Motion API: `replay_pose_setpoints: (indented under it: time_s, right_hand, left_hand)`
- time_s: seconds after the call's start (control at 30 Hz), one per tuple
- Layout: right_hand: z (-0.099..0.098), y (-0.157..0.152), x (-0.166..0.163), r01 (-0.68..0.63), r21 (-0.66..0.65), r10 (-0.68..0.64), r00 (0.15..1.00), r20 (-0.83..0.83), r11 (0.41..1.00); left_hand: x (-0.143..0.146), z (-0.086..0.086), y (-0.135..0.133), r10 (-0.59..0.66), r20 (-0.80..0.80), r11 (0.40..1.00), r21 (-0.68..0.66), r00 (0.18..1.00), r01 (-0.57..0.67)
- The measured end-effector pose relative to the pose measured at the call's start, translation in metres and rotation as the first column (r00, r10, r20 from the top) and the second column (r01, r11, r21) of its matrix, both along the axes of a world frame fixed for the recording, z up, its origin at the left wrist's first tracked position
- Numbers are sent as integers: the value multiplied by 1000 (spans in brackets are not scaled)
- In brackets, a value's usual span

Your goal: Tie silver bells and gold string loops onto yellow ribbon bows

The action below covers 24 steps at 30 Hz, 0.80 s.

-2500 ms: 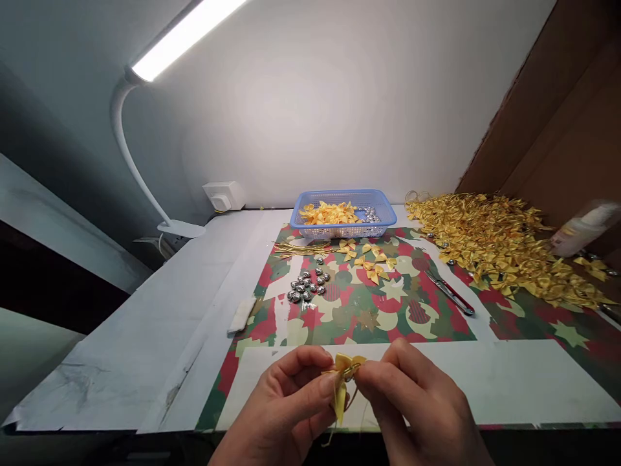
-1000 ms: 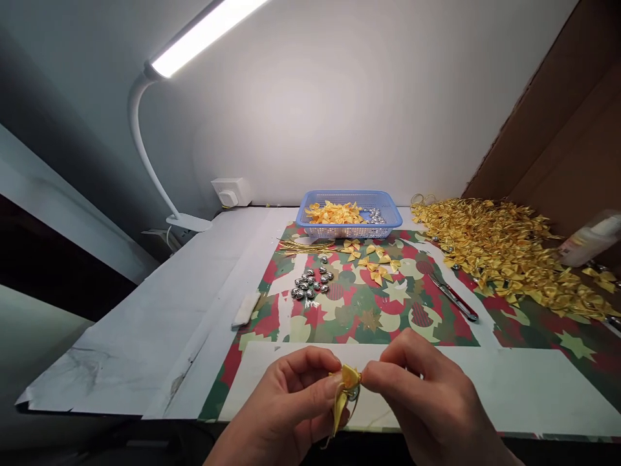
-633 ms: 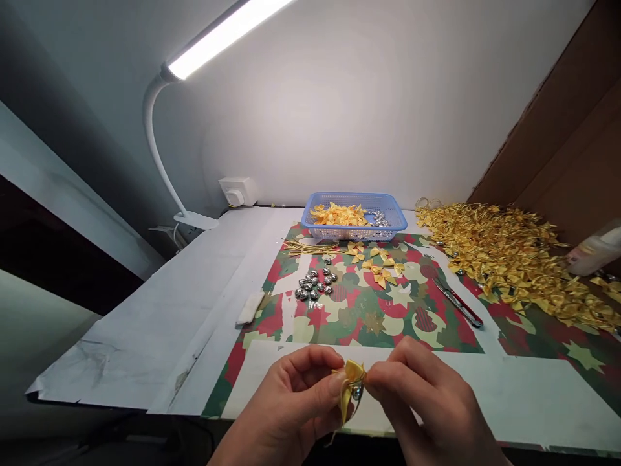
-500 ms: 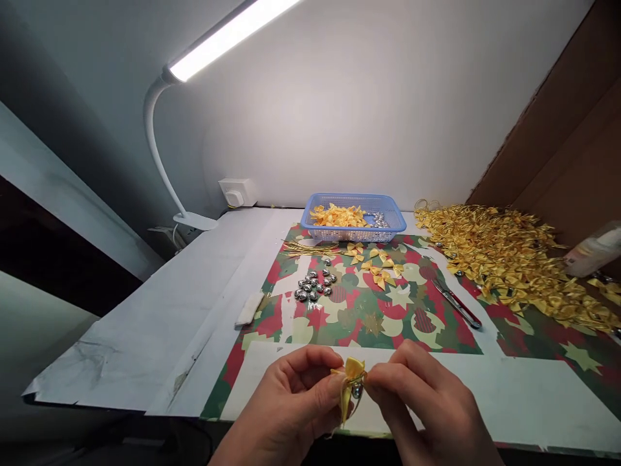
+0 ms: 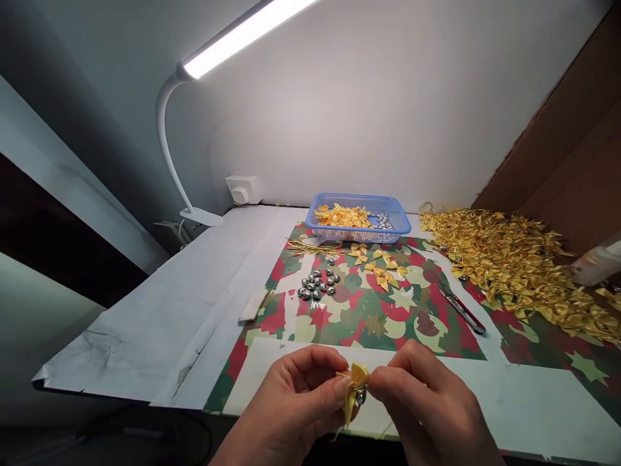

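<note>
My left hand [image 5: 291, 408] and my right hand [image 5: 427, 408] meet at the near edge of the table, both pinching a small yellow ribbon bow [image 5: 356, 388] between thumb and fingers. A tiny silver bell [image 5: 361, 397] hangs at the bow's knot, and the bow's tails droop below my fingers. Thin gold thread trails down from it. Both hands hover just above a white paper sheet [image 5: 524, 401].
Festive patterned paper [image 5: 369, 317] covers the table. On it lie several silver bells [image 5: 317, 285], loose yellow bows [image 5: 381, 262], gold threads [image 5: 310, 246] and small scissors [image 5: 460, 307]. A blue basket [image 5: 359, 234] stands at the back, and a big heap of finished bows [image 5: 519, 265] to the right. A desk lamp [image 5: 194, 71] stands back left.
The view has drifted left and down a little. My hands keep working the bow in the same spot; the silver bell has come into sight at the knot.
</note>
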State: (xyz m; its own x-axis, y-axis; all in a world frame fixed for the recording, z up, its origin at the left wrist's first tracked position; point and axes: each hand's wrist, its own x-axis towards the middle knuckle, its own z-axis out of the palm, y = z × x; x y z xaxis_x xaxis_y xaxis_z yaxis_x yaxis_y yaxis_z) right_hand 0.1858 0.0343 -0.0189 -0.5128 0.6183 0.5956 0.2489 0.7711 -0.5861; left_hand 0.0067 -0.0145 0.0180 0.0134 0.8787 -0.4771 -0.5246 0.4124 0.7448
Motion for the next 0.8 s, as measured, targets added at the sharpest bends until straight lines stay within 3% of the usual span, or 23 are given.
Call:
replay_pose_setpoints:
  time_s: [0.17, 0.43, 0.57, 0.8]
  right_hand:
    - [-2, -2, -4, 10, -25, -10, 999, -30, 1000]
    - [-5, -5, -2, -34, -209, 12, 994, -106, 977]
    - [-3, -5, -1, -42, -237, 12, 992, -129, 971]
    - [-2, -10, -10, 126, -228, -160, 978, -134, 965]
  left_hand:
    - [2, 0, -1, 13, -7, 1000, -4, 1000, -13]
    - [6, -1, -4, 21, -13, 999, -27, 1000, -21]
    - [5, -1, -4, 21, -44, 1000, 2, 999, -21]
    - [6, -4, -4, 108, -227, 989, 123, 968, -82]
